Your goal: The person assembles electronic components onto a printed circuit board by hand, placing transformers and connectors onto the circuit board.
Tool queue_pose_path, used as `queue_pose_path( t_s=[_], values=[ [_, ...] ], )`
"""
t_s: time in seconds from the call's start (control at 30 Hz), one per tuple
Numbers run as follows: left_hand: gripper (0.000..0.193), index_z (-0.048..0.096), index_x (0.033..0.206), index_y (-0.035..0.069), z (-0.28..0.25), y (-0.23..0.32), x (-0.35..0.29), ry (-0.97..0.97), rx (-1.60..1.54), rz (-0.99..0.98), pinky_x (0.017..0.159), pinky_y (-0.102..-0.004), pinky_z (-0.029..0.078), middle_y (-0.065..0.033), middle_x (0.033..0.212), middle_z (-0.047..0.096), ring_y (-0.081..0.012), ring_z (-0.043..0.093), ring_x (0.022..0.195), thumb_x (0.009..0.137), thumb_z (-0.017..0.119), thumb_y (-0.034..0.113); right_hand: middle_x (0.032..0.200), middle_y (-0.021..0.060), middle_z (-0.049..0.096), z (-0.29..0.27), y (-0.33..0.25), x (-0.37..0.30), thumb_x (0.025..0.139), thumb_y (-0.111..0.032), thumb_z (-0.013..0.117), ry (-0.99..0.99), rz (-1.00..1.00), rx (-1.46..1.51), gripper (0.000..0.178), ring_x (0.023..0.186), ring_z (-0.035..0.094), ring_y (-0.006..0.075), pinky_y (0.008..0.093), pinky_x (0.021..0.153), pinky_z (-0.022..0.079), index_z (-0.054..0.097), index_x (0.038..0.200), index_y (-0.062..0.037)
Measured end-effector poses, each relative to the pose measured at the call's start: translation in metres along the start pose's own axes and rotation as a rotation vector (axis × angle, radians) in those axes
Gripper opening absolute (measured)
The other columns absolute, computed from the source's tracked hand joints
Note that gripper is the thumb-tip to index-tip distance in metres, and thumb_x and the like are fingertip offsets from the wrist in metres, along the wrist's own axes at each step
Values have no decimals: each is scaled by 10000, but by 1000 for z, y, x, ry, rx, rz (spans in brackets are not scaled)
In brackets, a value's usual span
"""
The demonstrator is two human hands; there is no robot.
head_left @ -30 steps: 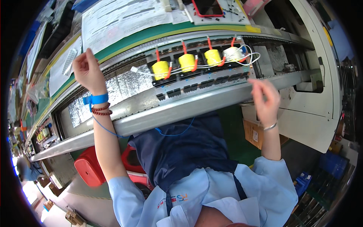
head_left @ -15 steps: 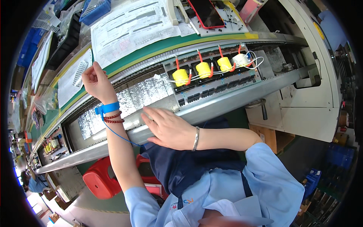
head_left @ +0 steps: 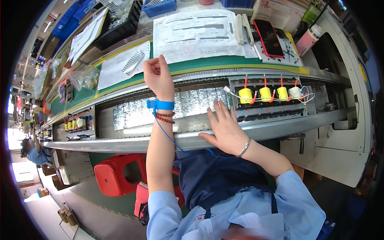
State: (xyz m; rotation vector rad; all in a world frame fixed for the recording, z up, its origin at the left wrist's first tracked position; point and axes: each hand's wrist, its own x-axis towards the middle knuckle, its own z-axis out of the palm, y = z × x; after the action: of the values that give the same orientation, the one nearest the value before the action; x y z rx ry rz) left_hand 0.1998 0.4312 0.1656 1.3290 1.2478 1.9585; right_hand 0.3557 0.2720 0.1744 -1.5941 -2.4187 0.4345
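My left hand [head_left: 159,78] hovers over the far side of the conveyor with its fingers curled in. Whatever they may hold is hidden. A blue wrist strap [head_left: 163,105] with a thin blue cord and a string of red-brown beads circle that wrist. Fingers spread, my right hand [head_left: 227,130] lies open over the near metal rail [head_left: 188,141], its fingertips just left of a circuit board [head_left: 280,108]. The board sits in the conveyor and carries yellow-wrapped coils [head_left: 265,94], upright red wires and a looped white cable [head_left: 310,96].
Beyond the conveyor lie printed sheets [head_left: 192,34], a label strip [head_left: 133,62], a red-edged phone [head_left: 268,39] and a blue bin [head_left: 160,8]. A white machine [head_left: 340,148] stands at the right. A red stool [head_left: 120,174] is below; another person [head_left: 38,154] sits far left.
The view has turned, so the bench appears shifted right. My right hand has slid farther over the rail, closer to the board. My left hand stays curled, slightly farther from the label strip.
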Motion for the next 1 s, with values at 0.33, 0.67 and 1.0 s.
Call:
queue_pose_path(
  t_s=[0.33,0.67,1.0],
  values=[
    [151,489,790,27,-1,1,1,-24,29,-26,482,-162,335,19,599,482,-24,431,527,859,576,128,1259,368,304,-12,26,-10,830,-427,518,20,33,-18,673,1224,258,478,495,1006,248,406,1174,140],
    [152,491,794,25,-1,-2,3,-2,104,30,482,-161,344,20,595,477,-26,435,527,856,582,130,1235,395,310,-33,86,-43,832,-395,525,58,219,-129,690,1211,276,484,440,1028,249,361,1182,177],
    [190,511,775,15,-6,-3,5,13,227,58,479,-184,335,16,614,470,-38,407,538,864,579,169,1212,378,350,-58,147,-69,830,-295,540,172,435,-90,553,1117,422,421,377,949,368,409,1084,178]
  ],
)
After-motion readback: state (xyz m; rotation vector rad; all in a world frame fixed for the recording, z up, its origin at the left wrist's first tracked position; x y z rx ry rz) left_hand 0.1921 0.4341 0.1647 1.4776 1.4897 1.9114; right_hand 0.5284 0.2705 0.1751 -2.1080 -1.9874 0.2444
